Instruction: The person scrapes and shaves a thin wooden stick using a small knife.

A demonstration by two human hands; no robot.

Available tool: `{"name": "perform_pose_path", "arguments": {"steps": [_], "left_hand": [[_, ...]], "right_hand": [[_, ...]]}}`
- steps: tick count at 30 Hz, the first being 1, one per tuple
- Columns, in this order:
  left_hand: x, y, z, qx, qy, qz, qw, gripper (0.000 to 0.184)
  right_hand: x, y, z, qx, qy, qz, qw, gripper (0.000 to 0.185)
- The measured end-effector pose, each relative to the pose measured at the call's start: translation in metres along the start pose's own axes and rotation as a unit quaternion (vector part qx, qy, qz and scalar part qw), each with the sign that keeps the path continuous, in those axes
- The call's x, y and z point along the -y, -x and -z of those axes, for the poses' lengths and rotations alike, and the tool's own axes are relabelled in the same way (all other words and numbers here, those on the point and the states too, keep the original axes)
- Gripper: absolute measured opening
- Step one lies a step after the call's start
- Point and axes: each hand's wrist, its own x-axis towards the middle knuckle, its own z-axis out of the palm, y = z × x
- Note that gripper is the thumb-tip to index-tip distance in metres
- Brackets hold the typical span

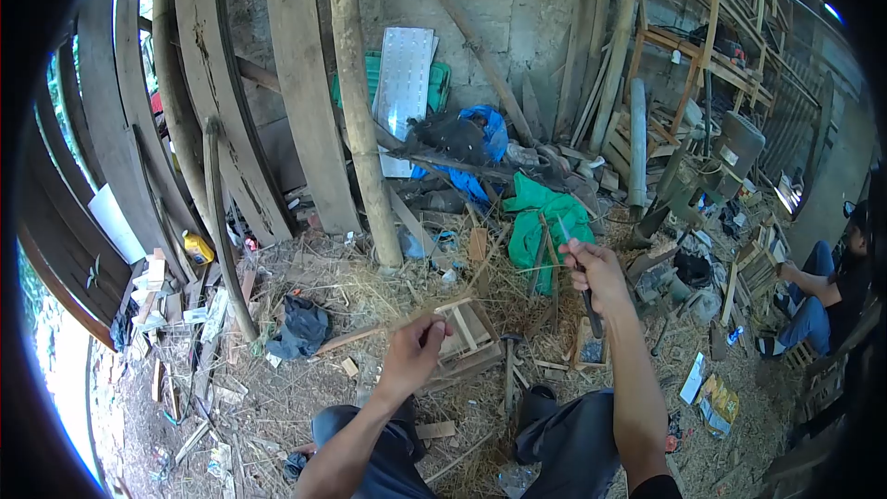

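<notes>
Holding knife (589, 303) in right grip (599, 277), blade (563, 230) up, above littered floor (309, 397); can't tell contents of left grip (413, 354), curled narrow near wooden box (473, 363). Likely mid knife work; next, need blade clear of left grip.

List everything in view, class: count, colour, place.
Knife: one, dark-handled, centre right
Wooden boxes: two, brown, floor centre
Hammer: one, dark-headed, between boxes
Plastic sheet: one, green, centre
Tarp: one, blue, back wall
Panel: one, white, back wall
Jug: one, yellow, left
Plastic bag: one, black, left floor
Packet: one, yellow, lower right
Planks: several, brown, upper left
Wood scraps: uncountable, brown, floor
Person: one, dark top, far right
Legs: two, dark trousers, bottom
Left grip: one, bare, centre
Right grip: one, bare, holding knife
</notes>
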Motion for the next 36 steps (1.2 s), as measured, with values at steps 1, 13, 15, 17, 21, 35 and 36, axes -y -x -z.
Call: {"name": "perform_pose_path", "arguments": {"steps": [1,13,15,17,21,35,36], "left_hand": [[0.004,-0.004,0.0,0.013,0.096,0.032,0.995,0.016],[-0.012,-0.007,-0.014,0.109,0.283,0.09,0.949,0.022],[-0.009,-0.007,-0.019,0.033,0.159,-0.017,0.987,0.022],[-0.01,-0.006,-0.018,0.005,0.119,-0.004,0.993,0.02],[-0.011,-0.007,-0.019,-0.072,-0.008,-0.103,0.992,0.017],[-0.017,-0.006,-0.018,-0.057,0.025,-0.064,0.996,0.012],[-0.017,-0.006,-0.018,-0.072,-0.005,-0.082,0.994,0.012]], "right_hand": [[-0.003,0.006,-0.009,0.02,0.049,0.003,0.999,0.033],[-0.023,0.043,-0.079,0.272,0.039,0.002,0.961,0.022],[-0.019,0.046,-0.079,0.25,0.069,0.024,0.966,0.019],[-0.022,0.047,-0.081,0.248,0.086,0.036,0.964,0.019],[-0.027,0.048,-0.085,0.275,0.108,0.048,0.954,0.018],[-0.02,0.041,-0.081,0.226,0.138,0.005,0.964,0.02],[-0.02,0.04,-0.081,0.217,0.149,-0.014,0.965,0.02]]}}
